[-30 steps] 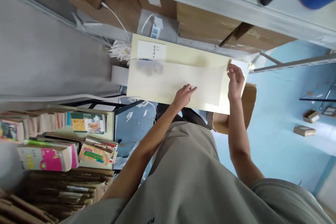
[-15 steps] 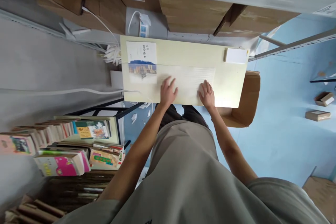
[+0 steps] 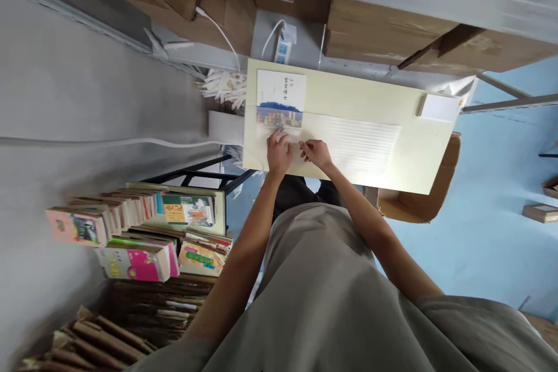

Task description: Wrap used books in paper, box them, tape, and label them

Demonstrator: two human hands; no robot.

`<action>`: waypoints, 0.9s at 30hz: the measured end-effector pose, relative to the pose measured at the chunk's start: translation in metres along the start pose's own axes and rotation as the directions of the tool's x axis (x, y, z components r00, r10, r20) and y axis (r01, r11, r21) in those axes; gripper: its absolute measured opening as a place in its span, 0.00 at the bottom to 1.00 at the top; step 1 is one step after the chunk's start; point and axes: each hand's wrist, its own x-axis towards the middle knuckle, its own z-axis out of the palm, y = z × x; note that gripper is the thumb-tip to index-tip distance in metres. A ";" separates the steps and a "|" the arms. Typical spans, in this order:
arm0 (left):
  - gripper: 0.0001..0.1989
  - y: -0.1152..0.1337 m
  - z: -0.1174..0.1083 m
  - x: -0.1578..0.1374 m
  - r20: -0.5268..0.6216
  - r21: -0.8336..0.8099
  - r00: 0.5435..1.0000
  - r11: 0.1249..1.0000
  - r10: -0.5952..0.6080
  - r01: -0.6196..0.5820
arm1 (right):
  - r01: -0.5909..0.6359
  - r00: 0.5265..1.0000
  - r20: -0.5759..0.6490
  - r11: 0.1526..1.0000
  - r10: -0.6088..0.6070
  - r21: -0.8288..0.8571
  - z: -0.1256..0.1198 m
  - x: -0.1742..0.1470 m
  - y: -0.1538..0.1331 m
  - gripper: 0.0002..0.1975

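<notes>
A book (image 3: 282,90) with a blue mountain and city picture on its cover lies at the left of the pale yellow tabletop (image 3: 349,90). A clear plastic sheet (image 3: 355,142) with faint stripes lies over the book's lower part and stretches right across the table. My left hand (image 3: 279,154) rests on the sheet at the book's lower edge, fingers extended. Close to its right, my right hand (image 3: 317,154) is closed in a pinch above the sheet; what its fingertips hold, if anything, is too small to make out.
A white box (image 3: 439,108) sits at the table's far right corner. Behind the table are a power strip (image 3: 283,51) and cardboard boxes (image 3: 383,26). An open carton (image 3: 418,203) stands below the right edge. Books (image 3: 135,264) fill a shelf at left.
My right hand has moved left from the striped part of the sheet to beside my left hand, and its fingers have closed. My left hand is now nearer the book. The view has shifted.
</notes>
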 end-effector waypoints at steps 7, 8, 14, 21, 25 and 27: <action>0.20 -0.023 -0.053 0.071 0.009 -0.128 1.000 0.992 -0.014 0.015 | -0.293 0.954 -0.074 0.956 0.292 -0.011 0.020 0.024 -0.002 0.30; 0.21 -0.024 -0.056 0.087 -0.036 -0.129 0.999 0.992 -0.021 0.016 | -0.308 0.949 -0.076 0.951 0.307 0.004 0.020 0.023 0.001 0.31; 0.36 -0.018 -0.054 0.169 -0.111 -0.084 0.967 0.972 -0.228 0.219 | -0.346 0.928 -0.076 0.919 0.365 0.192 0.023 0.015 0.009 0.30; 0.10 -0.016 -0.079 0.204 0.166 0.092 0.960 0.973 -0.225 0.212 | -0.322 0.935 -0.057 0.903 0.351 0.283 0.023 0.016 0.010 0.31; 0.11 -0.011 -0.077 0.206 -0.041 -0.116 0.999 0.993 0.031 -0.035 | -0.289 0.949 -0.050 0.923 0.311 0.252 0.022 0.018 0.015 0.31; 0.17 0.001 -0.076 0.199 -0.172 -0.180 0.967 0.960 0.185 -0.216 | -0.277 0.954 -0.046 0.933 0.295 0.229 0.022 0.021 0.018 0.33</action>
